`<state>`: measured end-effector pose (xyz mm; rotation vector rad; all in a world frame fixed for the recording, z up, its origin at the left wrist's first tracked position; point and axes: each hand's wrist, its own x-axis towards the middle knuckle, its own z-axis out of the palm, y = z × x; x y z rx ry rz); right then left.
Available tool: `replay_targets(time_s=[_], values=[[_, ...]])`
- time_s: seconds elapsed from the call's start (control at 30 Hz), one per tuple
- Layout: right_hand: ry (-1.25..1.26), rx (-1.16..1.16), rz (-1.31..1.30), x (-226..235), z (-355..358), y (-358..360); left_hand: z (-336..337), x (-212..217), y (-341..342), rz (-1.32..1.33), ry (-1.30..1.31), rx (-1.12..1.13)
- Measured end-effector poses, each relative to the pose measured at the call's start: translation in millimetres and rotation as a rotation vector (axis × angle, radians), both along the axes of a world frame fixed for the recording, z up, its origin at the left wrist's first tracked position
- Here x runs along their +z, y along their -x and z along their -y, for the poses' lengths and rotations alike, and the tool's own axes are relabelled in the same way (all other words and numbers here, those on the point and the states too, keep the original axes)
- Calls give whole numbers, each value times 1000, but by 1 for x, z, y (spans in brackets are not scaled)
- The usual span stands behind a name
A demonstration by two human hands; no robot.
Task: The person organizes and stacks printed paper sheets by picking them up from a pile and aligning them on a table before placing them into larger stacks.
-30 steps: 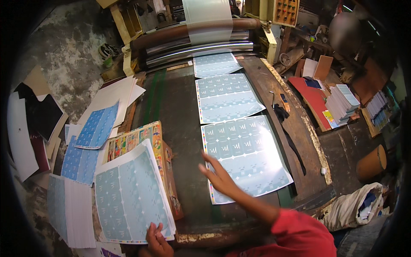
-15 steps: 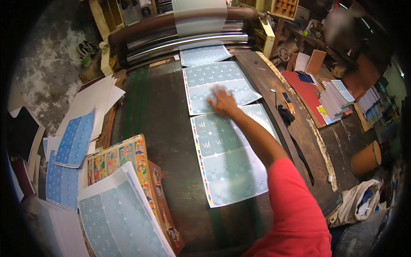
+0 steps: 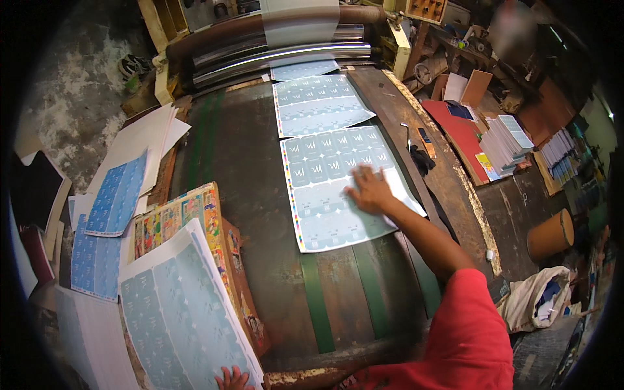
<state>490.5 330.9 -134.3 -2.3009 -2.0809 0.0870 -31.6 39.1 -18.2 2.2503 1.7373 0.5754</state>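
Note:
My right hand (image 3: 370, 190) lies with fingers spread on the right part of a pale blue-green printed sheet (image 3: 325, 221). That sheet rests flat on the dark feed table (image 3: 260, 286) of a roller machine. Ahead of it lies a second printed sheet (image 3: 318, 107), and a third sheet (image 3: 302, 69) is partly under the metal rollers (image 3: 286, 57). At the lower edge my left hand (image 3: 234, 379) shows only in part, its fingers apart on a stack of similar sheets (image 3: 175, 312). The stack leans on a colourful patterned box (image 3: 208, 221).
Blue printed sheets (image 3: 117, 201) and white boards (image 3: 156, 133) lie at the left. Green belts (image 3: 316, 302) run along the table. On the right are a black-and-orange tool (image 3: 426, 140), stacked booklets (image 3: 504, 146), a brown cylinder (image 3: 550, 235) and a cloth sack (image 3: 536, 299).
The sheets have moved forward toward the rollers. My right hand has shifted from the second sheet back to the nearest one. My left hand has come into view on the stack.

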Motion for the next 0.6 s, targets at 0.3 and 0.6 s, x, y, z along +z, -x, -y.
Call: replay_targets(time_s=[0.3, 0.6], values=[[432, 171, -1759, 81, 182, 126, 8, 23, -29, 346, -182, -89], [403, -498, -2109, 56, 323, 190, 1, 38, -43, -196, -89, -238]])
